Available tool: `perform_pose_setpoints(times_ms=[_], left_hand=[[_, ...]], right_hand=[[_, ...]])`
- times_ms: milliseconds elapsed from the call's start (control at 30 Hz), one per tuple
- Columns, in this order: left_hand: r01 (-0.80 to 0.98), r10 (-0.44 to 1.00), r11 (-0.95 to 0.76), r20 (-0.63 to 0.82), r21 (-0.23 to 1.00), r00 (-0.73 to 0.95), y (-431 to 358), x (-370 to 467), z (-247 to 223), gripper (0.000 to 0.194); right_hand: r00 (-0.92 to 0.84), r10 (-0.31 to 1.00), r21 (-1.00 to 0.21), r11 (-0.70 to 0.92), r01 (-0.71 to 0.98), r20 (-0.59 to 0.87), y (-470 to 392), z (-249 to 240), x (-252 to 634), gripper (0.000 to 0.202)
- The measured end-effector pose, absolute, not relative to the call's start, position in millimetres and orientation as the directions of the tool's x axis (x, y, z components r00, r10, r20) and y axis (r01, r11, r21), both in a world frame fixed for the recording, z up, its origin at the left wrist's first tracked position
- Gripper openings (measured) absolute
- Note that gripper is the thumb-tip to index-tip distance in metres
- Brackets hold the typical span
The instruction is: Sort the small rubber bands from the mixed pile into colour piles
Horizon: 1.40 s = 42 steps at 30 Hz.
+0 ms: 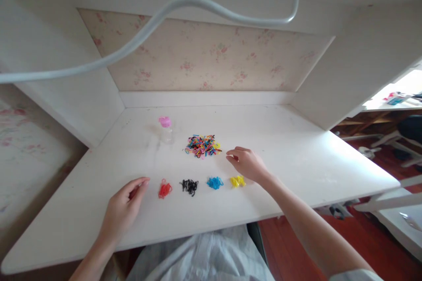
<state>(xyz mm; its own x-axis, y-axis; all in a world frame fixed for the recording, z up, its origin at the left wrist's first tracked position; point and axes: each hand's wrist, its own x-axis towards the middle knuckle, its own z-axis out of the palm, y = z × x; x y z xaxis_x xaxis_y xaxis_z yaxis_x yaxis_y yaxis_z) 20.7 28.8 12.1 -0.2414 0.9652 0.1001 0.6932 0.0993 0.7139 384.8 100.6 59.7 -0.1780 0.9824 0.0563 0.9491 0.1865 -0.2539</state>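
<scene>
A mixed heap of small coloured rubber bands (202, 145) lies at the middle of the white table. Just to its right, my right hand (245, 162) hovers with bent fingers, a small gap between thumb and index; no band shows in it. In front of the heap runs a row of sorted rubber bands: a red pile (165, 189), a black pile (190, 187), a blue pile (215, 182) and a yellow pile (238, 181). Left of the red pile, my left hand (123, 204) has thumb and index pressed together. Anything between those fingertips is hidden.
Behind and left of the heap stands a clear bottle (167, 135) with a pink top (165, 121). White side panels and a flowered back wall (211, 59) enclose the table (290, 158). A pale cable (194, 2) crosses overhead. A white chair (392, 204) is at the right.
</scene>
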Motion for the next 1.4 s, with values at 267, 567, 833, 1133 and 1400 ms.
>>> perform_pose_setpoints(times_ms=[267,567,833,1133,1400], left_hand=[[0.689,0.974,-0.005,0.161,0.725,-0.162,31.0,21.9,8.3,0.035],[0.680,0.981,-0.055,0.167,0.731,-0.100,29.9,23.9,10.2,0.032],[0.689,0.978,-0.097,0.199,0.718,-0.069,29.5,24.6,11.6,0.034],[0.692,0.980,-0.101,0.190,0.715,-0.053,30.3,24.4,9.5,0.032],[0.696,0.981,-0.098,0.186,0.711,-0.052,30.8,24.5,10.2,0.031]], right_hand=[[-0.088,0.996,-0.124,0.085,0.989,-0.020,129.5,43.0,351.3,0.041],[-0.102,0.994,-0.102,0.104,0.989,0.023,129.6,37.9,351.0,0.035],[-0.060,0.997,-0.150,0.067,0.986,0.053,144.2,40.6,369.3,0.030],[-0.144,0.989,-0.265,0.131,0.955,-0.028,159.9,31.4,380.7,0.031],[-0.193,0.981,-0.342,0.181,0.922,0.000,160.5,28.6,376.9,0.027]])
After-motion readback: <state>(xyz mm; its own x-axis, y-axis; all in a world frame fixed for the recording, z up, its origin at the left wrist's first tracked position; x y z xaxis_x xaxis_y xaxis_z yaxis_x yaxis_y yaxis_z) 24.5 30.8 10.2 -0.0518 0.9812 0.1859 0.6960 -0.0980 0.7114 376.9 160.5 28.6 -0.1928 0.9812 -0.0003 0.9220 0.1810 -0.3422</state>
